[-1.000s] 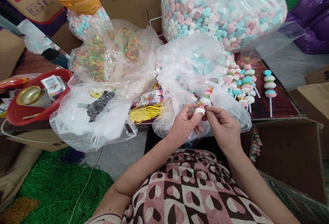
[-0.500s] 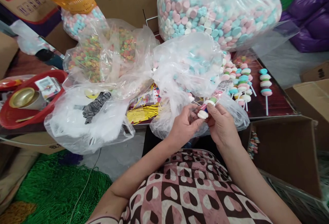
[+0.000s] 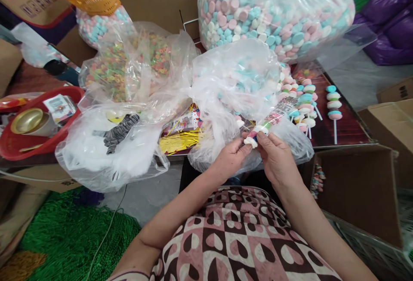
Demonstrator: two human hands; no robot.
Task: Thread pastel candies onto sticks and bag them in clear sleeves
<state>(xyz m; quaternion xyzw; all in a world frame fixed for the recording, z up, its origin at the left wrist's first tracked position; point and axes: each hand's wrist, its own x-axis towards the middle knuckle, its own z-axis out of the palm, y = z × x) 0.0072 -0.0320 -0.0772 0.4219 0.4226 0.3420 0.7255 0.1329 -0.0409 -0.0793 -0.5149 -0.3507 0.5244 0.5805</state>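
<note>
Above the table's front edge, both my hands are on a marshmallow skewer partly covered by a printed clear wrapper (image 3: 280, 109). It lies tilted, its upper end pointing away to the right. My right hand (image 3: 278, 157) is closed round its middle, thumb on top. At the near end, my left hand (image 3: 229, 159) pinches by a white marshmallow (image 3: 251, 142); its fingertips are partly hidden. Just right of the wrapper lies a pile of marshmallow skewers (image 3: 305, 106). One more skewer (image 3: 334, 103) lies apart at the table's right.
A big bag of marshmallows (image 3: 274, 14) stands at the back, and an opened one (image 3: 238, 70) in front of it. Further left are a bag of ring-shaped candies (image 3: 122, 66), yellow twist ties (image 3: 179, 142) and a red basin (image 3: 69, 130). A cardboard box (image 3: 358, 190) sits lower right.
The wrapper has slid or turned slightly, and more of its printed side shows. My left hand has moved a little, its thumb now against the white marshmallow at the near end.
</note>
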